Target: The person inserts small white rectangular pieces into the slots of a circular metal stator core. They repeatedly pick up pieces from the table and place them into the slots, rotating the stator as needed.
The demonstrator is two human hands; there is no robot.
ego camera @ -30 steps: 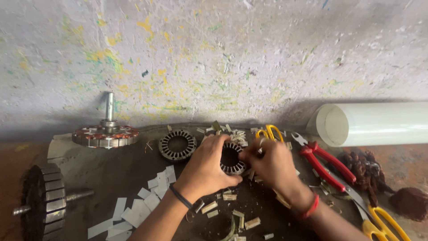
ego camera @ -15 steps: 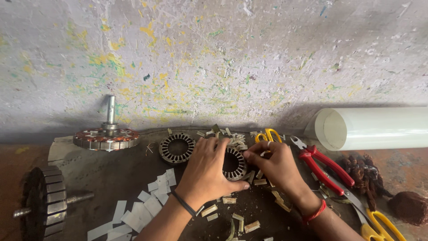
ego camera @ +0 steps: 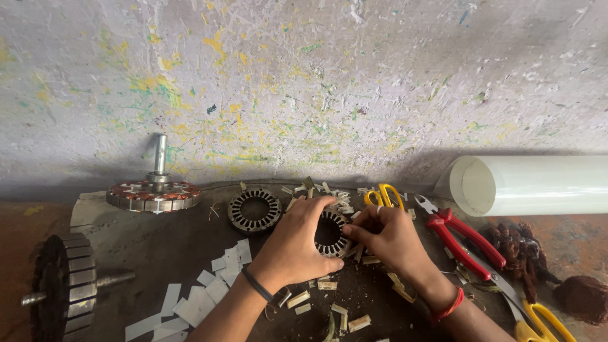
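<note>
My left hand [ego camera: 292,247] grips a small ring-shaped slotted motor stator [ego camera: 330,233] from its left side, holding it on edge above the dark mat [ego camera: 158,253]. My right hand [ego camera: 387,237] is at the stator's right rim, its fingertips pinched against the slots; what they pinch is too small to see. A black band circles my left wrist and a red one my right. Small cut strips of insulation paper [ego camera: 297,299] lie under and around both hands.
A second slotted stator ring [ego camera: 254,211] lies left of the hands. A rotor with a shaft [ego camera: 154,192] stands at the back left, a large armature [ego camera: 65,286] at the left edge. White paper strips [ego camera: 204,288], yellow scissors [ego camera: 382,196], red pliers [ego camera: 459,239], a white roll [ego camera: 532,185], copper wire tangles [ego camera: 516,247].
Both hands with the stator have shifted slightly; the view has drifted a little. My right fingers have kept working at the stator's rim.
</note>
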